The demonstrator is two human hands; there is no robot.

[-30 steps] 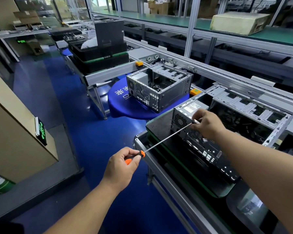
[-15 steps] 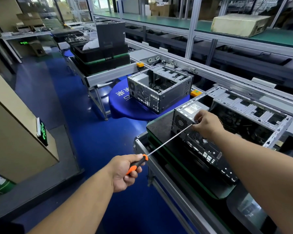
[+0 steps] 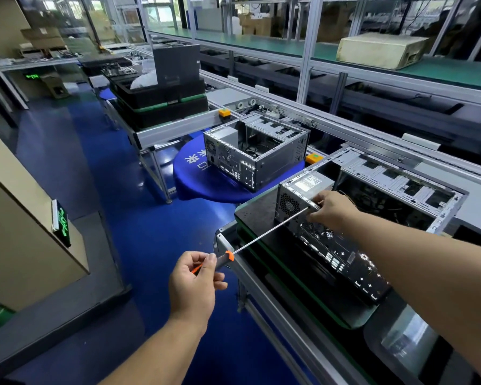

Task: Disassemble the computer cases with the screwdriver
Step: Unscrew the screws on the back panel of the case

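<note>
An open grey computer case (image 3: 372,218) lies on a black tray (image 3: 264,207) on the near conveyor, its rear panel facing me. My left hand (image 3: 195,282) grips the orange-and-black handle of a long screwdriver (image 3: 267,234). The thin shaft runs up and right to the case's upper rear edge by the power supply. My right hand (image 3: 333,209) pinches the shaft's tip end against that edge, hiding the tip. A second open computer case (image 3: 256,151) sits farther back on a round blue stool.
The conveyor's metal rail (image 3: 261,307) runs diagonally along my right. Black trays (image 3: 161,104) are stacked on a metal table at the back left. A beige cabinet (image 3: 20,223) stands at my left. Blue floor (image 3: 139,223) lies between them.
My left hand has shifted its grip on the handle, fingers rolling around it. The right hand stays at the tip on the case's rear edge. The view moved slightly.
</note>
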